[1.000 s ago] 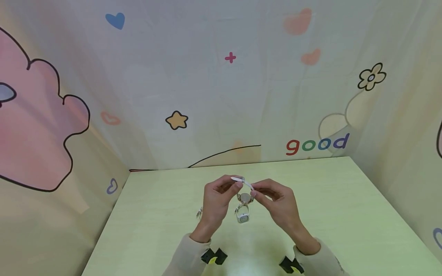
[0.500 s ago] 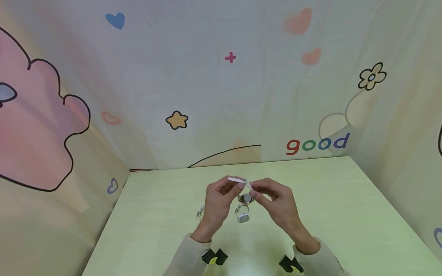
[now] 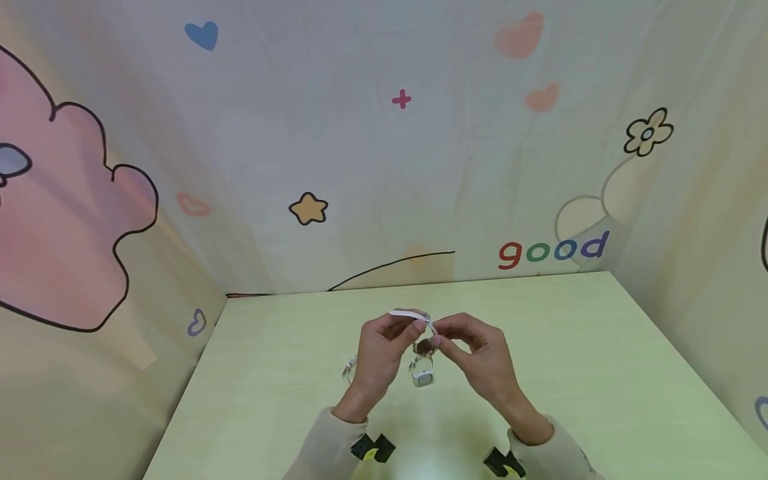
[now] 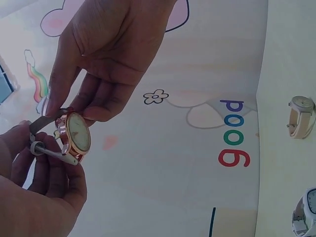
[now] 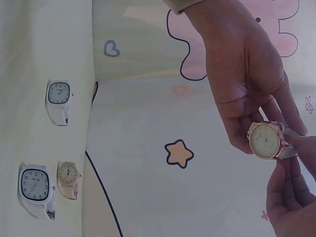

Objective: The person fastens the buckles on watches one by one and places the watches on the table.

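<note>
Both hands hold a wristwatch with a rose-gold round case [image 5: 265, 140] and a pale strap [image 3: 408, 313] above the table. My left hand [image 3: 379, 350] grips it from the left, its thumb and fingers on the strap. From the other side my right hand [image 3: 483, 353] pinches the strap between thumb and fingertips. In the left wrist view the dial [image 4: 78, 132] faces sideways, and a loop and buckle end [image 4: 37, 147] show between the hands. Fingers cover parts of the strap, so I cannot tell whether it is fastened.
On the table [image 3: 570, 360] below the hands lie a round-dialled watch [image 5: 67, 174] and a white square watch [image 5: 34, 185]. Another white square watch [image 5: 59, 94] lies apart to the left, partly behind the left hand in the head view. A printed curtain [image 3: 360, 133] stands behind.
In the hands, the strap has shifted a little to the left and tilted. The right hand has moved slightly closer to the left one. The watches on the table stay put.
</note>
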`<state>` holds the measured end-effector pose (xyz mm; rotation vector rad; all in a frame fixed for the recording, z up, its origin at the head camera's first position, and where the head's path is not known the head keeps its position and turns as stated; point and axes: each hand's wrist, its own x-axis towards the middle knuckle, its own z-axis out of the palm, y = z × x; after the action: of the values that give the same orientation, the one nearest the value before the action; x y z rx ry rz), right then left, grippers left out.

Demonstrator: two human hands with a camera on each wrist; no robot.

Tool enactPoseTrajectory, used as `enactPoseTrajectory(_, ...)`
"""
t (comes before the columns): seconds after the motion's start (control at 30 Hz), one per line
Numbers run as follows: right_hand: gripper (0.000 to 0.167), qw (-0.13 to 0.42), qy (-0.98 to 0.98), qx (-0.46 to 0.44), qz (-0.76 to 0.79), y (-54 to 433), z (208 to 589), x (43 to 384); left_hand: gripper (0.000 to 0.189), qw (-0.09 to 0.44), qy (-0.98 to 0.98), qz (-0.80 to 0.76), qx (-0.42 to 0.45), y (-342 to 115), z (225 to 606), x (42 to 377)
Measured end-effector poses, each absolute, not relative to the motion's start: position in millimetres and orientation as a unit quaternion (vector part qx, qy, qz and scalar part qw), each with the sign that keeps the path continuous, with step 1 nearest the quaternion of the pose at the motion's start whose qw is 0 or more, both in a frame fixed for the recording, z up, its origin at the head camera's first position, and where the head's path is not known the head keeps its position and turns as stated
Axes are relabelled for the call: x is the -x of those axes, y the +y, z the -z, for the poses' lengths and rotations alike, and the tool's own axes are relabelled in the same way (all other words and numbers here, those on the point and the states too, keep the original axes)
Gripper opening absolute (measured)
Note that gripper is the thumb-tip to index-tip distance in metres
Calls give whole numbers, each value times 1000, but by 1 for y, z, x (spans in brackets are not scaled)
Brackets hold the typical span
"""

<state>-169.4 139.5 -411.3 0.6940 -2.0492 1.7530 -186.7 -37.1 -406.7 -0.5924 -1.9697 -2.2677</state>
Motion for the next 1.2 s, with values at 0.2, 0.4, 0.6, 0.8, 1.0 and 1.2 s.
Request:
enactPoseTrajectory(0.2, 18, 175, -729, -249, -613, 141, 413, 169, 23, 38, -639, 742, 199, -36, 408, 187)
enactPoseTrajectory(0.4, 19, 177, -735, -256, -603, 143, 413, 169, 26, 23, -627, 749, 212, -37, 407, 186)
enactPoseTrajectory(0.6, 17, 156, -732, -264, -608, 145, 412, 168, 31, -8, -604, 768, 214, -37, 409, 187)
enactPoseTrajectory(0.8, 18, 144, -736, -254, -611, 148, 411, 168, 33, -35, -589, 774, 228, -41, 411, 190)
enactPoseTrajectory(1.0, 14, 160, -765, -222, -584, 148, 406, 168, 30, -42, -600, 758, 252, -43, 411, 190)
enactPoseTrajectory(1.2, 7, 176, -783, -190, -566, 145, 400, 167, 32, -41, -621, 745, 240, -42, 411, 189)
